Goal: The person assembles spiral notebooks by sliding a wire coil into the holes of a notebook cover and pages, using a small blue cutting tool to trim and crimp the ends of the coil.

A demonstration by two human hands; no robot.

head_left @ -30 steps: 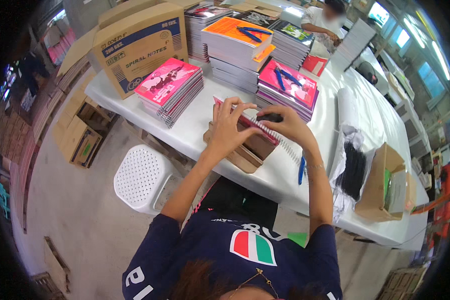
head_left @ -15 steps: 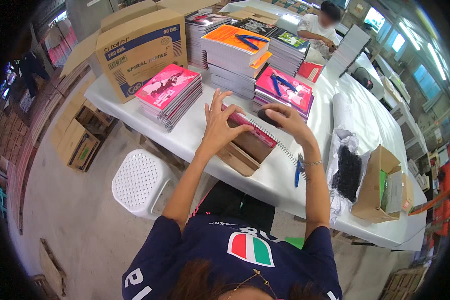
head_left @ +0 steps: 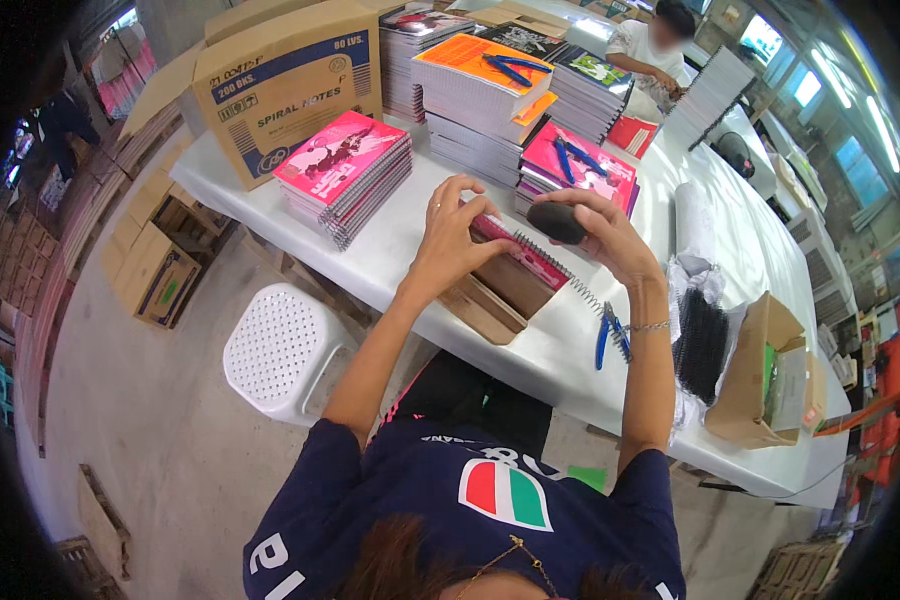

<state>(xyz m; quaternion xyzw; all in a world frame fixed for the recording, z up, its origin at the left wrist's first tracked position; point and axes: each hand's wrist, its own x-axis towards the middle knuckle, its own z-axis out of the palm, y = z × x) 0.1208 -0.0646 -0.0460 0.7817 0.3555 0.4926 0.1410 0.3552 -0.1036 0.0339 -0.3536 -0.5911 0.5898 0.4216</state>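
Observation:
A pink notebook (head_left: 542,265) stands spine-up in a wooden holder (head_left: 482,310) at the table's near edge. My left hand (head_left: 450,240) grips it, thumb on the near side and fingers over the far side. A metal spiral coil (head_left: 588,294) runs along the spine, and its loose end sticks out to the right. In my right hand (head_left: 618,242) is a smooth black oval object (head_left: 556,222), held just above the spine; its exact kind is unclear. Blue-handled pliers (head_left: 603,338) lie by the coil's free end, beside my right wrist.
Left of the holder sits a stack of pink spiral notebooks (head_left: 342,170) before a large cardboard box (head_left: 285,95). More notebook stacks (head_left: 470,85) stand behind, with pliers on top. Black coils (head_left: 702,345) and an open carton (head_left: 755,390) are at right. A person (head_left: 650,50) sits across the table.
My right hand has turned and shifted slightly, so more of the black oval object shows. My left hand keeps its grip on the notebook. The whole view has shifted a little.

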